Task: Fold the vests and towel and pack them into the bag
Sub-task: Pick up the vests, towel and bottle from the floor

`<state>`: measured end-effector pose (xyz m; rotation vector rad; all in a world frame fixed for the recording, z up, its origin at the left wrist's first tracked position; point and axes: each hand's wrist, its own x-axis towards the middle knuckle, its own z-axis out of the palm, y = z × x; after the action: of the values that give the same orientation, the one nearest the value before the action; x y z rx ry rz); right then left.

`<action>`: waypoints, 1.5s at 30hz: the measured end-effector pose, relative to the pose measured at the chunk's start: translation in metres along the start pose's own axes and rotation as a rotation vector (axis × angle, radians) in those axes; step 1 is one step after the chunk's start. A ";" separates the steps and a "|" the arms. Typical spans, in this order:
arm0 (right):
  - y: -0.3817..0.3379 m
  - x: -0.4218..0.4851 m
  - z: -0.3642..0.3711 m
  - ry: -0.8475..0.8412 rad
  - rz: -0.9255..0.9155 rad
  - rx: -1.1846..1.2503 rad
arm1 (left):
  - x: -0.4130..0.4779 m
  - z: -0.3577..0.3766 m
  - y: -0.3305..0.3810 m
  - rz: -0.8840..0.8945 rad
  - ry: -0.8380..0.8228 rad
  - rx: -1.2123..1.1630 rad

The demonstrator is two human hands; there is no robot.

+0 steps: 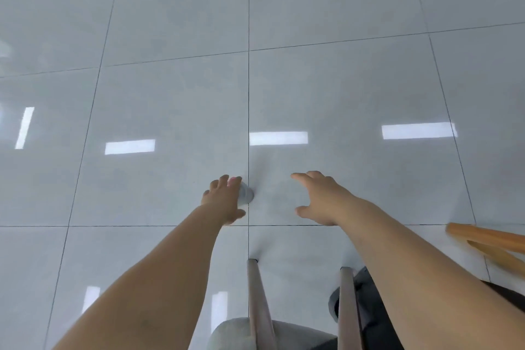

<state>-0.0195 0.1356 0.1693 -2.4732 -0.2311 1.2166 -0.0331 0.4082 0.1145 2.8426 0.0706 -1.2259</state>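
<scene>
Left hand (224,199): on a blurred pale object (246,193), hold unclear.
Right hand (321,196): spread wide, empty.
Vests, towel: unseen; likely soft, light, so pinch the corners.

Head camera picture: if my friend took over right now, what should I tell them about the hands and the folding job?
Left hand: on a small pale thing, grip too blurred to tell.
Right hand: open, fingers spread, holding nothing.
Both reach over the tiled floor.
Vests, towel and bag: not in view.
Nothing visibly folded or packed; all of it seems left.
</scene>
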 end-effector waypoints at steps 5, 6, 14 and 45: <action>0.001 0.026 0.026 -0.071 -0.006 -0.014 | 0.023 0.029 -0.020 -0.057 0.026 -0.070; 0.001 0.027 0.028 -0.077 -0.008 -0.018 | 0.026 0.032 -0.020 -0.055 0.046 -0.080; -0.006 0.037 0.052 -0.108 -0.040 0.053 | 0.064 0.062 -0.016 -0.034 0.066 -0.158; 0.068 -0.172 -0.090 0.694 0.065 0.279 | -0.122 -0.152 0.213 1.069 0.643 -0.289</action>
<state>-0.0551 -0.0019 0.3172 -2.4882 0.1942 0.3216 0.0065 0.2023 0.3125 2.2545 -0.9913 -0.0725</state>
